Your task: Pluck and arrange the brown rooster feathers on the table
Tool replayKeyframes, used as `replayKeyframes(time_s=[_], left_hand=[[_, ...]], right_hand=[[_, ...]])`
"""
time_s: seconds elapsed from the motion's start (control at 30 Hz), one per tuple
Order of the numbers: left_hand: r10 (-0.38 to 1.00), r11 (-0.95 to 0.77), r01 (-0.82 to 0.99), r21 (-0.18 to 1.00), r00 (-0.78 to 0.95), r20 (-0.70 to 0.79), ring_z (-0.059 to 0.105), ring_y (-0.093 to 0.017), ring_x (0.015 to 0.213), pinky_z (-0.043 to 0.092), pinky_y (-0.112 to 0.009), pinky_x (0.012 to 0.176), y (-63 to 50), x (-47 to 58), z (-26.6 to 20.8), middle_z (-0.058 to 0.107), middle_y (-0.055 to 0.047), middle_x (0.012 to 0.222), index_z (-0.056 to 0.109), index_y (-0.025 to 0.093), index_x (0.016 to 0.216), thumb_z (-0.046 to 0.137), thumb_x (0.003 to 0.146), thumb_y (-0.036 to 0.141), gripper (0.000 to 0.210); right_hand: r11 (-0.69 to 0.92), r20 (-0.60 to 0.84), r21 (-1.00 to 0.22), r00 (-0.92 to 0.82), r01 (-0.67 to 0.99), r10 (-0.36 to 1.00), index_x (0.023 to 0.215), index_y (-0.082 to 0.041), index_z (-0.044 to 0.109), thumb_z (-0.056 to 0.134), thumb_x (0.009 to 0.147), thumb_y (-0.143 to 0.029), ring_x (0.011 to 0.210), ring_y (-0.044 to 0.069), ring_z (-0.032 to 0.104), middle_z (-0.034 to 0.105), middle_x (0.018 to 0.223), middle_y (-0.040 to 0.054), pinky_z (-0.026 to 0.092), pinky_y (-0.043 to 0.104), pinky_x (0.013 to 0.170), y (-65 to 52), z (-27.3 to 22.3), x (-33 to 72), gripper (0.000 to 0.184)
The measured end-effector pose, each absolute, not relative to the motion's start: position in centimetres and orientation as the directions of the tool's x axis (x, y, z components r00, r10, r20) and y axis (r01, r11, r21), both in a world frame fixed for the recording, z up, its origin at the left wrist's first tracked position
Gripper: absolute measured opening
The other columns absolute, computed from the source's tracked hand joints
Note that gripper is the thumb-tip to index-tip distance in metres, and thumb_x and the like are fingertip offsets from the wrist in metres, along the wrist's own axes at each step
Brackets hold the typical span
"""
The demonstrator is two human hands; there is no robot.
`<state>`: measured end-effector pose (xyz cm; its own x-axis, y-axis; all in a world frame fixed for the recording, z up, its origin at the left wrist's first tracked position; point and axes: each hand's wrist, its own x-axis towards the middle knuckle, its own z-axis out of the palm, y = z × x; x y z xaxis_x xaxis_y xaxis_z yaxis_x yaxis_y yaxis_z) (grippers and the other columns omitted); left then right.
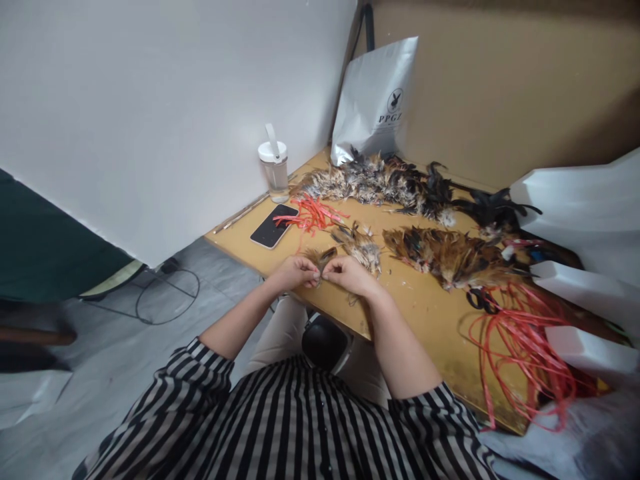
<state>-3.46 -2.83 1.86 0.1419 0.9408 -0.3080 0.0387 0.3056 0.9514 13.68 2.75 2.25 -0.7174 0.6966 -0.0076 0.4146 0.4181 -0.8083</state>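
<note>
Both hands meet at the near edge of a yellow table (400, 313). Pinched between the fingertips of my left hand (295, 273) is a small bunch of brown feathers (320, 257). My right hand (350, 275) presses its thumb and forefinger together at the base of the same bunch, touching it from the right. Just beyond the right hand lies a loose pile of pale and brown feathers (361, 247). Red plastic strips (313, 215) are heaped behind the left hand, partly over a dark-screened phone (274, 225).
A lidded cup (275, 170) stands by the wall, left of a silver bag (373, 100). Long feather heaps (380, 181) line the back, with brown feathers (445, 257) at right. Black-handled scissors (481, 301) lie near more red strips (525, 353). White foam pieces (590, 293) border the right side.
</note>
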Motion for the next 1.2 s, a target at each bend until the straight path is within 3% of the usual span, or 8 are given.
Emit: replayKeyframes(time_s=[0.33,0.5,0.63,0.77,0.93,1.2], left_hand=[[0.921,0.358,0.046,0.932,0.147,-0.361,0.056,-0.008,0.049,0.044,-0.018,0.051,-2.5,-3.6,2.2,0.061,-0.001,0.052,0.059,0.01,0.068,0.071,0.056,0.018,0.018],[0.935,0.317,0.111,0.942,0.126,-0.33,0.055,-0.008,0.049,0.042,-0.018,0.048,-2.7,-3.4,2.1,0.062,-0.001,0.056,0.058,0.011,0.068,0.066,0.056,0.013,0.014],[0.957,0.257,0.162,0.953,0.098,-0.274,0.052,-0.007,0.048,0.04,-0.017,0.045,-2.9,-3.4,1.7,0.06,0.001,0.056,0.059,0.012,0.068,0.065,0.056,0.013,0.013],[0.971,0.205,0.186,0.961,0.084,-0.224,0.047,-0.005,0.044,0.037,-0.016,0.044,-2.9,-3.3,1.3,0.058,0.003,0.054,0.059,0.012,0.066,0.062,0.056,0.011,0.01],[0.992,0.048,0.316,0.947,0.094,-0.082,0.051,-0.007,0.051,0.038,-0.017,0.049,-3.0,-3.6,0.3,0.06,0.001,0.058,0.061,0.013,0.067,0.059,0.059,0.011,0.008],[0.946,-0.324,0.615,0.719,0.21,0.246,0.053,-0.01,0.062,0.041,-0.022,0.063,-3.6,-3.9,0.4,0.061,-0.001,0.069,0.064,0.017,0.075,0.051,0.069,0.009,0.016]], right_hand=[[0.36,-0.074,-0.856,-0.777,0.371,0.625,0.072,-0.013,0.065,0.057,0.068,-0.027,0.058,0.009,0.05,0.063,0.066,0.0012,0.038,0.02,0.057,2.4,2.9,13.7,0.017],[0.175,-0.141,-0.918,-0.706,0.356,0.693,0.076,-0.013,0.062,0.052,0.072,-0.031,0.044,0.007,0.042,0.052,0.051,-0.0027,0.031,0.019,0.045,2.3,2.9,13.4,0.021],[0.121,-0.149,-0.925,-0.637,0.36,0.756,0.08,-0.013,0.06,0.051,0.071,-0.027,0.041,0.006,0.04,0.051,0.051,-0.0034,0.029,0.018,0.042,2.1,2.4,12.8,0.019],[0.238,-0.06,-0.897,-0.638,0.372,0.768,0.084,-0.013,0.064,0.052,0.071,-0.026,0.05,0.007,0.045,0.059,0.06,-0.0005,0.034,0.019,0.049,2.1,1.6,12.3,0.023],[0.459,0.047,-0.772,-0.68,0.44,0.731,0.071,-0.014,0.067,0.051,0.072,-0.025,0.056,0.009,0.049,0.061,0.061,0.0005,0.035,0.02,0.054,2.4,0.8,12.2,0.019],[0.514,0.071,-0.703,-0.67,0.492,0.739,0.071,-0.016,0.067,0.055,0.07,-0.025,0.057,0.01,0.051,0.063,0.064,0.0007,0.036,0.02,0.055,2.8,0.0,12.3,0.014]])
